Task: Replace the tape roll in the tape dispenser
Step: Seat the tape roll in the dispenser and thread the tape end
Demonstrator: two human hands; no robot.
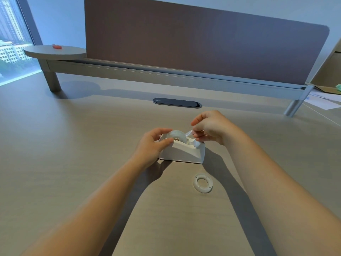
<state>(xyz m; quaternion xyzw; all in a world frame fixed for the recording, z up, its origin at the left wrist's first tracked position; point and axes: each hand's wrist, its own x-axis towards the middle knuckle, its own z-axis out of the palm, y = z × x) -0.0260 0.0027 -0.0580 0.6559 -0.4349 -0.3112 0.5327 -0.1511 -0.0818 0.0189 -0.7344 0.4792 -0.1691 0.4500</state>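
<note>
A white tape dispenser (pixel 184 153) stands on the desk in the middle of the view. A clear tape roll (pixel 178 134) sits in its cradle. My left hand (pixel 153 145) grips the dispenser's left end, thumb on its near side and fingers over the roll's far side. My right hand (pixel 210 126) pinches the loose strip of tape (pixel 190 133), drawn from the roll toward the cutter end on the right. An empty white tape core (pixel 203 182) lies flat on the desk, in front of and slightly right of the dispenser.
A brown divider panel (pixel 193 48) on a metal rail spans the back of the desk (pixel 73 145). A dark oval cable port (pixel 177 103) lies behind the dispenser. A round side shelf (pixel 55 52) carries a small red object. Papers (pixel 324 100) lie far right.
</note>
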